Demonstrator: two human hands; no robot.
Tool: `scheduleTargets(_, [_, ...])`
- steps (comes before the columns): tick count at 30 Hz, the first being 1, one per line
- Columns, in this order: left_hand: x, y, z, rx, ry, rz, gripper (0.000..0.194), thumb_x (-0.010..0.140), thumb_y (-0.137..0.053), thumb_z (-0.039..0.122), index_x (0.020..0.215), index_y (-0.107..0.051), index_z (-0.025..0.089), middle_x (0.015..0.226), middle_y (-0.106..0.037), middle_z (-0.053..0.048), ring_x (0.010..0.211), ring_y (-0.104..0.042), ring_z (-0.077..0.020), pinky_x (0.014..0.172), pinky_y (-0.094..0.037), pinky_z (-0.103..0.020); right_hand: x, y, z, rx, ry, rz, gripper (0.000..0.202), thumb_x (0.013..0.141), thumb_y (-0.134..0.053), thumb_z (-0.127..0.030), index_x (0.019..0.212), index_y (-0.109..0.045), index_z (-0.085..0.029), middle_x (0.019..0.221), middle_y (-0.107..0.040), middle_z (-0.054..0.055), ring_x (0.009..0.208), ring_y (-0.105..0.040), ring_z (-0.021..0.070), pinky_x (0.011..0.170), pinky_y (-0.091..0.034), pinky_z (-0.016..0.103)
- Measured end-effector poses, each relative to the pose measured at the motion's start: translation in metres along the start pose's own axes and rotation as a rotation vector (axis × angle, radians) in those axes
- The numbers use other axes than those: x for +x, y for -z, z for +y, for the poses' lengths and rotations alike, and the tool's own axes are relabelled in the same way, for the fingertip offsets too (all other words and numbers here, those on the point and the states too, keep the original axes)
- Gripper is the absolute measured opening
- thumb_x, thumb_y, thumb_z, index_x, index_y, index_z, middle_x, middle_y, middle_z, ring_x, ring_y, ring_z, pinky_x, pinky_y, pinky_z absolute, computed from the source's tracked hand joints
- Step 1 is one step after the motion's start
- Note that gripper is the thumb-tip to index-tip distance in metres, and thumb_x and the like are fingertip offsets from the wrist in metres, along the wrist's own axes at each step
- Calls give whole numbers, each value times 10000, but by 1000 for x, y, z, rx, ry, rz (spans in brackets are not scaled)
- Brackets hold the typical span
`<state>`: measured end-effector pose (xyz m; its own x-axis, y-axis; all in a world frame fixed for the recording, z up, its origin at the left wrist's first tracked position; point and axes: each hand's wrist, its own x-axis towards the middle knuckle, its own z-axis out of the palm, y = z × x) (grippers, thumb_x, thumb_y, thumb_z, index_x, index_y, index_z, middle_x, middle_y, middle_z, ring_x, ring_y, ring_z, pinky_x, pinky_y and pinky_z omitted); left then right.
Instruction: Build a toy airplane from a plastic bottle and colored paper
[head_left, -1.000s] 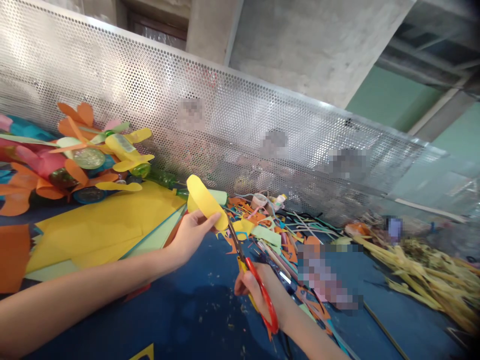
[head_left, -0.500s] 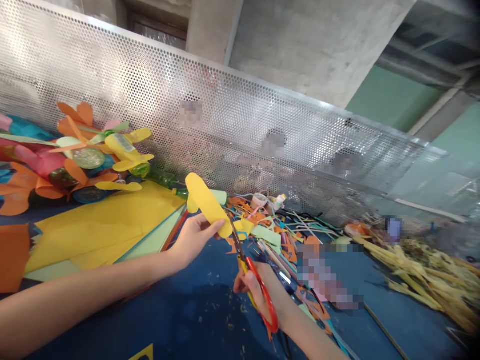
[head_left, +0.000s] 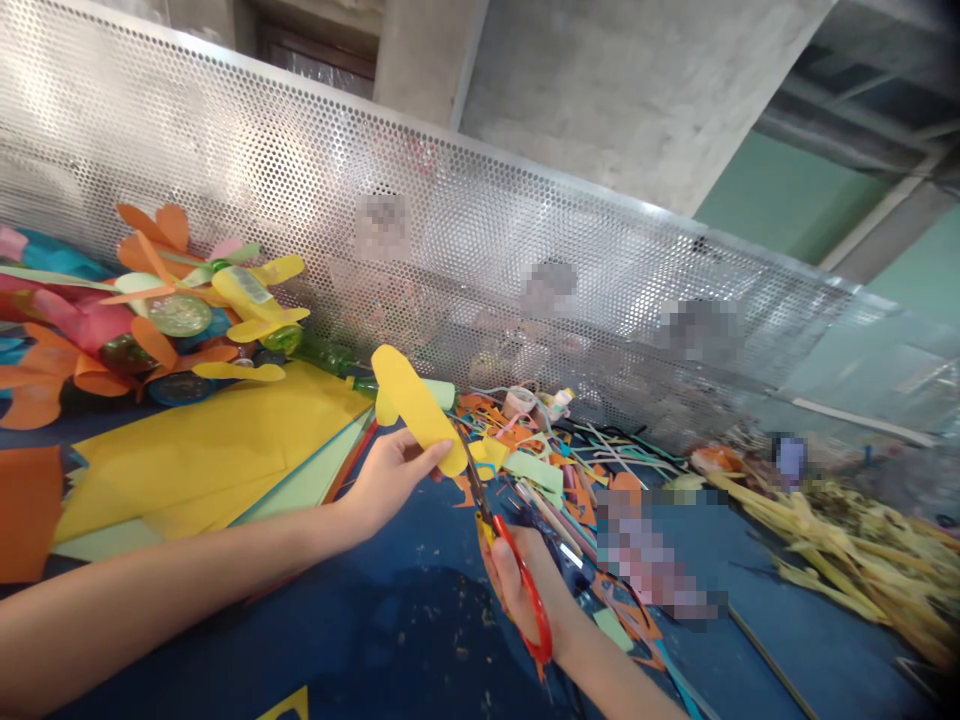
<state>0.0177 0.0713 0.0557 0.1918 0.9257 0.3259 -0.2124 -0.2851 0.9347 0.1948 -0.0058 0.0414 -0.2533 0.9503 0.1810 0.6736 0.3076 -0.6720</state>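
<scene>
Between the thumb and fingers of my left hand [head_left: 397,478] is a long yellow paper piece [head_left: 411,400] with rounded ends. Its upper end points away from me, up and to the left. My right hand [head_left: 521,580] is wrapped round the handles of red and yellow scissors [head_left: 534,600]. The dark blades reach up to the lower right edge of the yellow piece, beside my left thumb. How far apart the blades are is hard to tell.
Yellow sheets [head_left: 217,440] lie at the left, below paper flowers on bottles [head_left: 176,315]. Paper scraps [head_left: 532,470] and strips spread right of centre. Dry husks [head_left: 847,540] lie at the right. A perforated metal panel [head_left: 465,230] stands behind the blue table [head_left: 360,640].
The fingers of my right hand have closed in on the scissor handles, and the handles are nearer each other. My left hand and the yellow piece look almost unmoved.
</scene>
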Motion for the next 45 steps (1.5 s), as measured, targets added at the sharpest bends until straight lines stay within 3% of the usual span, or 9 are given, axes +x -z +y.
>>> scheduleTargets(5, [3, 0, -3, -71, 80, -11, 204, 740, -631, 338, 763, -670, 139, 736, -671, -45, 597, -559, -134, 575, -460, -237, 6, -2, 9, -16, -66, 50, 474, 872, -269, -553, 539, -259, -215, 465, -280, -42, 446, -288, 101, 434, -209, 242])
scheduleTargets(10, [7, 2, -12, -305, 260, -68, 249, 765, -579, 318, 832, -674, 98, 831, -687, -99, 702, -607, -175, 698, -497, -300, 15, -1, 10, -66, -225, 73, 375, 807, -462, -489, 579, -424, -194, 503, -427, -29, 480, -372, 116, 471, -274, 236])
scheduleTargets(16, [10, 3, -16, -312, 286, -38, 228, 738, -599, 289, 777, -677, 78, 795, -692, -105, 697, -621, -182, 726, -500, -322, 16, -3, 7, -170, -319, 22, 342, 759, -514, -484, 591, -431, -198, 535, -489, -10, 504, -430, 135, 497, -291, 245])
scheduleTargets(23, [8, 1, -9, -155, 199, -107, 289, 730, -627, 359, 817, -686, 90, 815, -698, -95, 688, -613, -170, 713, -495, -303, 19, -13, 17, 463, -331, 3, 463, 744, -442, -652, 651, -447, -199, 520, -473, -32, 432, -497, 132, 471, -411, 260])
scheduleTargets(26, [5, 1, -12, -51, 172, -182, 271, 736, -632, 338, 846, -678, 95, 810, -699, -88, 665, -608, -159, 682, -490, -290, 22, -16, 20, 659, -341, 32, 524, 707, -430, -708, 689, -489, -188, 598, -562, 22, 523, -588, 183, 554, -491, 324])
scheduleTargets(30, [1, 1, -16, -45, 127, -404, 253, 737, -640, 309, 905, -641, 120, 879, -684, -77, 702, -612, -161, 661, -488, -288, 22, -16, 17, 577, -173, 180, 362, 704, -620, -508, 836, -478, -202, 797, -624, 55, 729, -629, 217, 732, -502, 372])
scheduleTargets(35, [-1, 0, -19, -80, 180, -605, 347, 720, -668, 306, 1004, -557, 141, 826, -660, -50, 617, -598, -140, 592, -493, -281, 18, -11, 7, 385, -69, 319, 290, 730, -601, -395, 700, -368, -225, 698, -549, -3, 620, -564, 160, 646, -491, 318])
scheduleTargets(41, [4, 2, -19, -21, 199, -399, 356, 780, -574, 432, 960, -631, 131, 954, -676, -94, 845, -628, -219, 717, -498, -313, 16, -11, -6, 396, -137, 279, 329, 648, -681, -376, 643, -394, -216, 583, -430, -63, 504, -461, 107, 562, -454, 261])
scheduleTargets(45, [12, 7, -22, -64, 242, -228, 356, 729, -630, 438, 888, -670, 122, 899, -696, -86, 841, -632, -232, 730, -498, -322, 16, -18, -2, 602, -185, 172, 337, 669, -685, -402, 699, -407, -215, 662, -509, -40, 543, -520, 117, 571, -465, 264])
